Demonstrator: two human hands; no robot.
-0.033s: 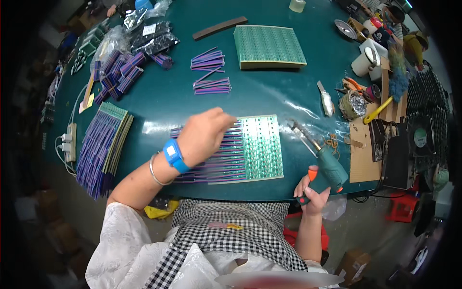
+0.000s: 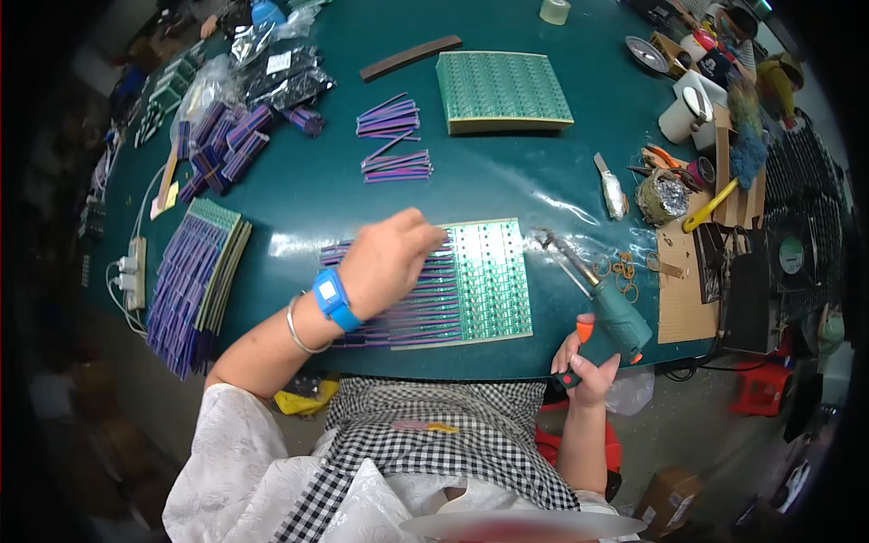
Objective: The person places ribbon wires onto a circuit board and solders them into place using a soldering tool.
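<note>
On your green worktop [image 2: 299,195], the circuit board [image 2: 493,282] lies before you, left of the soldering gun [image 2: 620,321] your closed right hand [image 2: 588,369] clasps. Your left hand [image 2: 387,258], partly curled (whether it holds anything, I cannot tell), is over purple wires [image 2: 436,305].

Under the left hand [image 2: 389,262], the printed circuit panel [image 2: 493,281] is light green patterned with rows of whitish and dark marks, its wires [image 2: 439,301] purple and violet-blue, while the wristwatch [image 2: 335,297] behind that hand has a bright blue strap and a pale screen. Beyond the hand, the panel stack [image 2: 507,86] is green on top and yellowish-tan along its side, on a deep green tabletop [image 2: 299,199]. At the right hand [image 2: 584,369], the soldering gun [image 2: 620,317] is teal-green with orange accents; closer to the body than either hand, the apron [image 2: 453,405] is black-and-white checked.
</note>
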